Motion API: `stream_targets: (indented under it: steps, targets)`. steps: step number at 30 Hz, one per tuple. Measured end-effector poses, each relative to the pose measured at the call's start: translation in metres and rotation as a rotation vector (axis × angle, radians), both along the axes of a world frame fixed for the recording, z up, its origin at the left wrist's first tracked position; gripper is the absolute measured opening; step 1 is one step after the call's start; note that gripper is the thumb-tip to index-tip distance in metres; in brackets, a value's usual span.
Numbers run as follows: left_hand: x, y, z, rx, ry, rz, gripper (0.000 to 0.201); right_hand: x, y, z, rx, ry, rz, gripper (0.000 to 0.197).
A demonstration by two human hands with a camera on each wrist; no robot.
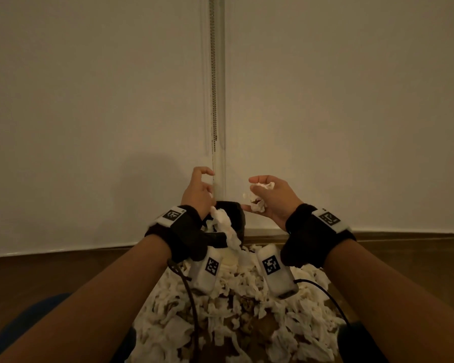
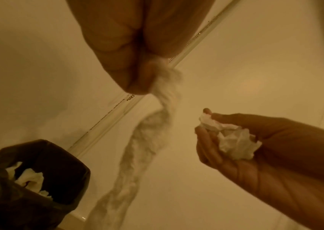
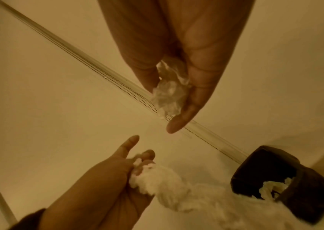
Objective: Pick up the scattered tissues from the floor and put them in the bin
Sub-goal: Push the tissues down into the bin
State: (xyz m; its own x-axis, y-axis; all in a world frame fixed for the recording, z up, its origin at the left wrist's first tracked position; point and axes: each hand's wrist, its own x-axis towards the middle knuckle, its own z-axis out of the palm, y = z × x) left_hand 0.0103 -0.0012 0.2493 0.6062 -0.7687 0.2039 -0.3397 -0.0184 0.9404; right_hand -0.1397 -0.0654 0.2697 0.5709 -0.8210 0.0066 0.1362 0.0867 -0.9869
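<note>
So the left hand is pinching the top end of a long twisted rope of white tissue, held between the curled lower fingers while the index and thumb sit apart above it. That rope dangles down past the near side of the small dark bin with a black liner; its lower end looks blurry in the wrist views. The right hand is cupped around a crumpled white tissue wad, fingers loosely curled on it, thumb sticking out underneath. Both hands hover just above and either side of the bin.

The bin stands against the far wall and already has a few crumpled white tissues inside. Near the person there's a big heap of shredded white tissues spread over the dark brown wooden floor, running right up to the bin.

Room-wise: plain off-white wall straight ahead, with a vertical clear strip and a beaded metal chain hanging down the middle. Lighting is dim and yellowish.
</note>
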Motion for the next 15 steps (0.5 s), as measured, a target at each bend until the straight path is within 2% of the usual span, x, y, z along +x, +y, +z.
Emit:
stream_targets:
  steps: [1, 2, 3, 5, 6, 7, 9, 10, 15]
  targets:
    - [0.000, 0.000, 0.000, 0.015, -0.057, -0.024, 0.023, 0.000, 0.000, -0.001, -0.009, 0.005, -0.002, 0.011]
    - [0.001, 0.001, 0.002, 0.068, -0.072, -0.068, 0.021, 0.001, 0.000, -0.003, -0.019, 0.009, -0.001, 0.010]
    - [0.003, 0.000, 0.004, 0.149, -0.123, -0.117, 0.037, 0.001, -0.001, -0.004, -0.029, 0.009, 0.000, 0.009]
    - [0.003, 0.001, 0.004, 0.409, -0.363, -0.240, 0.070, 0.002, -0.001, -0.006, -0.043, 0.001, -0.003, 0.010]
    - [0.003, 0.002, 0.003, 0.518, -0.475, -0.267, 0.078, 0.003, -0.002, -0.006, -0.055, -0.002, -0.008, 0.011]
    - [0.003, 0.003, 0.001, 0.581, -0.582, -0.276, 0.077, 0.003, -0.003, -0.005, -0.068, -0.009, -0.016, 0.011]
    - [0.007, 0.006, -0.003, 0.627, -0.778, -0.234, 0.058, 0.002, -0.004, -0.004, -0.079, -0.033, -0.032, 0.015]
    - [0.009, 0.007, -0.002, 0.648, -0.844, -0.218, 0.051, 0.002, -0.004, -0.003, -0.078, -0.045, -0.038, 0.017]
    - [0.022, 0.013, 0.006, 0.907, -1.106, -0.165, 0.042, 0.000, -0.005, -0.002, -0.069, -0.065, -0.029, 0.016]
